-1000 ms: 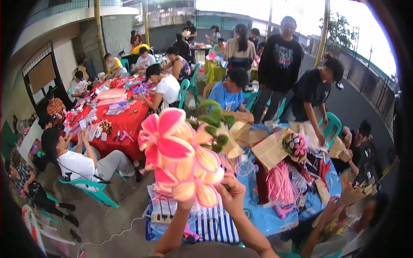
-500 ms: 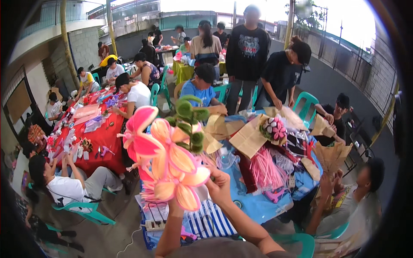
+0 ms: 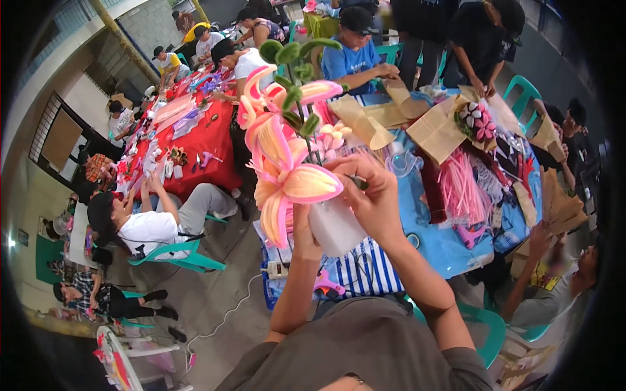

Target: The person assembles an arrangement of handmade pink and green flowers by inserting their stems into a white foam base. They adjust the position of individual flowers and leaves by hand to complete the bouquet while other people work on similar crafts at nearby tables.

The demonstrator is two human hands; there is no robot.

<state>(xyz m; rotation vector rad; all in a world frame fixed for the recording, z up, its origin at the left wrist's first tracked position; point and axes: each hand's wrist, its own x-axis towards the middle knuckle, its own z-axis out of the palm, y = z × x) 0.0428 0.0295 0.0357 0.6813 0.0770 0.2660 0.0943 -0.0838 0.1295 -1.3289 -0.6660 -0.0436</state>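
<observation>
Two-handed hold on a flower bouquet (image 3: 309, 182), left of the right fingers (image 3: 372, 174).
Pinching a small green piece (image 3: 357, 182) narrowly there; gripping the white base (image 3: 336, 228) with the left hand (image 3: 305, 233), mostly hidden.

One white block (image 3: 334, 231), perhaps three lilies (image 3: 312, 183)

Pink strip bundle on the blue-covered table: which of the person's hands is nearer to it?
Right. The right hand is to the left of the pink strip bundle, beside the white block; the left hand is farther left, partly hidden.
</observation>
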